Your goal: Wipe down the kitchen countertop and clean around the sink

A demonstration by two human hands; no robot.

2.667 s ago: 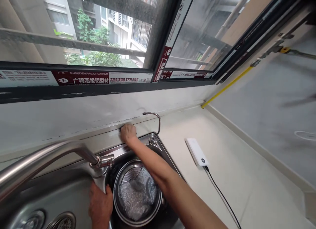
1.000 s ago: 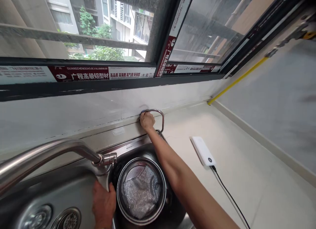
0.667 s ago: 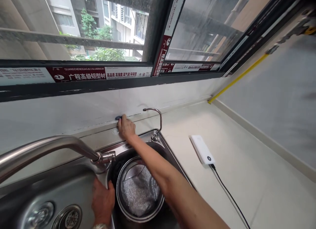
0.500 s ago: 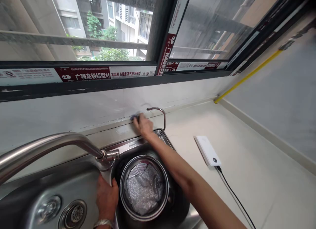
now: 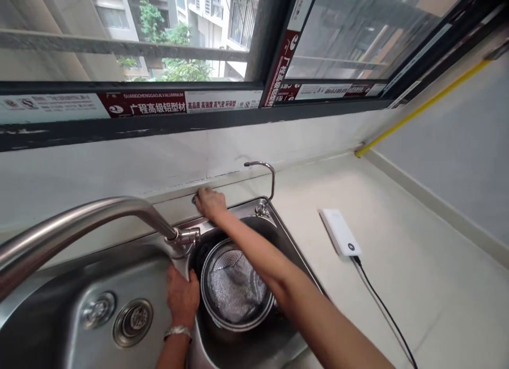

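Note:
My right hand [image 5: 211, 203] is closed over a small dark cloth or pad [image 5: 194, 199], pressed to the pale ledge behind the sink. Only an edge of it shows past my fingers, so its exact kind is unclear. My left hand [image 5: 183, 295], with a silvery band at the wrist, grips the sink divider [image 5: 201, 337] between the two basins, thumb on the right side. Under my right forearm, a round metal pot [image 5: 207, 310] sits in the right basin. Crumpled silvery mesh cloth [image 5: 236, 287] and a perforated metal piece [image 5: 227, 259] lie inside it.
A large curved faucet [image 5: 115, 207] arches over the left basin [image 5: 99, 337]. The thin small tap [image 5: 273, 181] rises at the sink's back right corner. On the counter lies a white power bank [image 5: 340, 231] with a black cable [image 5: 382, 300]. A yellow pipe [image 5: 421, 112] runs along the wall.
My right hand has slid left along the back ledge with the dark cloth or pad. My left hand stays on the divider. The whole view has shifted slightly.

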